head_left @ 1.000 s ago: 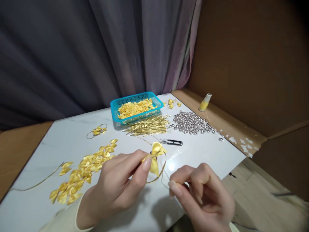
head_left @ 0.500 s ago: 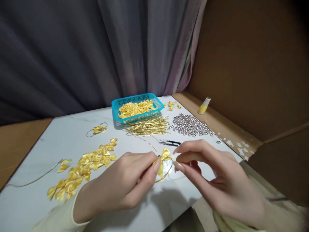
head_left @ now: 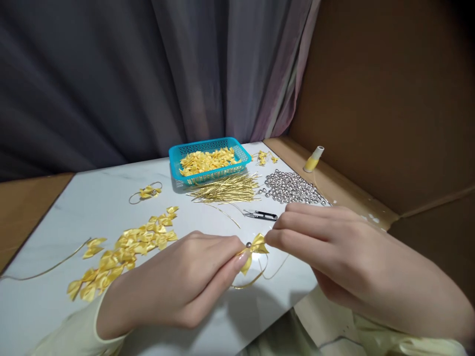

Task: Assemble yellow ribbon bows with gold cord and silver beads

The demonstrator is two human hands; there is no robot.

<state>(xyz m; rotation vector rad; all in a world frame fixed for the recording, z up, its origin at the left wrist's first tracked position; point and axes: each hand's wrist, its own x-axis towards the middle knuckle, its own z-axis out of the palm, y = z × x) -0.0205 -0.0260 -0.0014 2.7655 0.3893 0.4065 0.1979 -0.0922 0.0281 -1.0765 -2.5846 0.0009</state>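
My left hand [head_left: 185,282] pinches a small yellow satin bow [head_left: 257,245] with a silver bead at its knot, held just above the white table [head_left: 92,207]. A loop of gold cord [head_left: 256,279] hangs below the bow. My right hand [head_left: 334,247] meets the bow from the right, fingertips pinched at its edge. What the right fingertips hold is too fine to make out.
A pile of yellow bows [head_left: 126,249] lies at the left, a finished bow on a loop [head_left: 146,192] behind it. At the back stand a blue basket [head_left: 208,160] of bows, gold cord pieces [head_left: 226,188], silver beads [head_left: 293,187], thread snips [head_left: 260,214] and a yellow spool [head_left: 313,159].
My right hand has risen from low at the right and closed in on the bow from the right. The left hand has kept its pinch on the bow.
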